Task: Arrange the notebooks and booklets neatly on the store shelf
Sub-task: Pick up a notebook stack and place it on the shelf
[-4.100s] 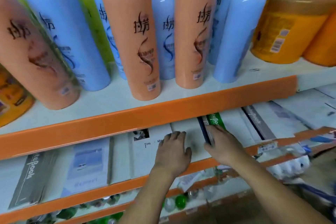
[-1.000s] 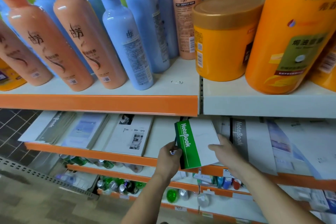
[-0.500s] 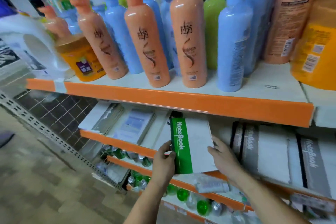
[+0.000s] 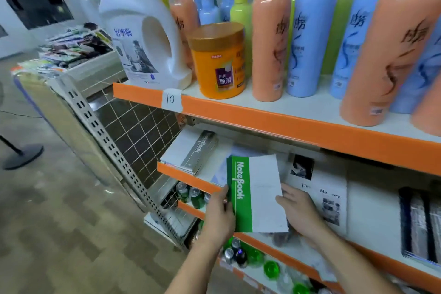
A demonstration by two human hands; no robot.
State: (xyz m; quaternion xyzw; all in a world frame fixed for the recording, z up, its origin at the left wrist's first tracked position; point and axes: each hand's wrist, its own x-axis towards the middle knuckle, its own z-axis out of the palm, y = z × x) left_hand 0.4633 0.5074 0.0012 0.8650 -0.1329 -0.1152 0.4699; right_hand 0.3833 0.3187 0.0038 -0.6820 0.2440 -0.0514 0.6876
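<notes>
Both hands' fingers (image 4: 220, 194) grip the green notebook (image 4: 256, 194) — undersides hidden (fingertips too)

Both forearms are extended fwd, bare. Left hand (image 4: 219, 216) is clamped w/ thumb on top, fingers hidden beneath; right hand (image 4: 301, 212) is held alongside, fingers curled under

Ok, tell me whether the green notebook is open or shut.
Shut: the green notebook shows only its front cover, gripped at the edges by the left hand and right hand.
</notes>
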